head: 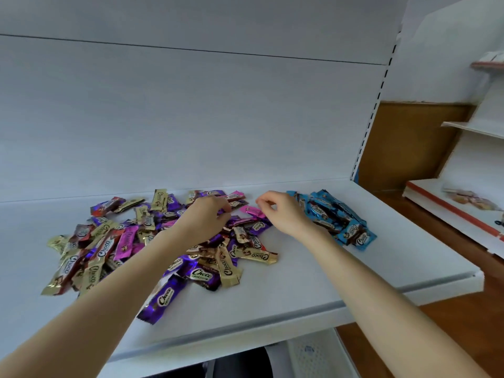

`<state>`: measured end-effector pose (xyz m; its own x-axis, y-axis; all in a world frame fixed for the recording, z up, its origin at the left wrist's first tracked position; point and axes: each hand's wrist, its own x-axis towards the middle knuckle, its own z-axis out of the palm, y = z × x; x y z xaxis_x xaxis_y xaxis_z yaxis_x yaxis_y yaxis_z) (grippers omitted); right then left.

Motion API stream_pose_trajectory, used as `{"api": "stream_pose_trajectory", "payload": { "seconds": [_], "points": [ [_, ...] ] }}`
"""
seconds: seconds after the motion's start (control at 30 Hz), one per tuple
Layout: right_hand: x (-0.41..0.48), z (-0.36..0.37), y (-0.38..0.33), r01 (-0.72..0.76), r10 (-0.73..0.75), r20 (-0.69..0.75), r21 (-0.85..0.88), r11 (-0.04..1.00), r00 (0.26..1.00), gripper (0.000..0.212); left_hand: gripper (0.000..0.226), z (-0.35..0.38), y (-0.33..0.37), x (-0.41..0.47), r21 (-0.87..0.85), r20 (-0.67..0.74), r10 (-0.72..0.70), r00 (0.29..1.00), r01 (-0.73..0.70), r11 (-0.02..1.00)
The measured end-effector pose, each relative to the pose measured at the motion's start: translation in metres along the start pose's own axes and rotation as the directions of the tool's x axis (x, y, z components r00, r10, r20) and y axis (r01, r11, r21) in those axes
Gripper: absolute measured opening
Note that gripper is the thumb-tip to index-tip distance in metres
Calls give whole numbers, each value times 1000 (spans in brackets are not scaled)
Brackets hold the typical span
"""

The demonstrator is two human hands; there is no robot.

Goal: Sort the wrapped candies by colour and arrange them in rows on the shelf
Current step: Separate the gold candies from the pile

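Observation:
A mixed heap of wrapped candies (152, 241) in purple, gold, pink and red lies on the white shelf (327, 274). To its right sits a separate group of blue candies (338, 219). My left hand (207, 216) reaches over the heap's back part, fingers curled down among the wrappers; what they hold is hidden. My right hand (283, 211) hovers between the heap and the blue group, thumb and forefinger curled together just beyond a pink candy (255, 211), with nothing visible between them.
The shelf's white back panel (191, 118) rises behind the candies, with a slotted upright (373, 113) at the right end. More shelving with a red-edged board (450, 211) stands to the right over a wooden floor. Bare shelf surface lies in front of my right arm.

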<state>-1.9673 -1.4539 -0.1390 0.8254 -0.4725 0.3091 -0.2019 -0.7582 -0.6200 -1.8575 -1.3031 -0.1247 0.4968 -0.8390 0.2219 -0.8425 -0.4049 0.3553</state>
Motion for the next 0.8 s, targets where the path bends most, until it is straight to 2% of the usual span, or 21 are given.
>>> {"api": "stream_pose_trajectory", "payload": {
  "seconds": [0.2, 0.33, 0.47, 0.63, 0.8],
  "points": [
    [2, 17, -10, -32, 40, 85, -95, 995, 996, 25, 30, -17, -34, -30, 16, -29, -63, 998, 63, 998],
    [0, 30, -23, 4, 15, 140, -136, 991, 990, 28, 33, -26, -56, -46, 40, 5, -104, 995, 104, 994],
    [-3, 39, -43, 28, -4, 231, -100, 995, 973, 29, 35, -34, -76, -59, 90, 86, -129, 988, 122, 988],
    [-9, 42, -52, 84, -64, 324, -46, 995, 944, 31, 20, -42, -95, -68, 125, 129, -156, 979, 140, 982],
    [-22, 39, -44, 184, -108, 412, -150, 971, 905, 53, 20, -45, -106, -74, 65, 129, -138, 982, 131, 989]
  ]
}}
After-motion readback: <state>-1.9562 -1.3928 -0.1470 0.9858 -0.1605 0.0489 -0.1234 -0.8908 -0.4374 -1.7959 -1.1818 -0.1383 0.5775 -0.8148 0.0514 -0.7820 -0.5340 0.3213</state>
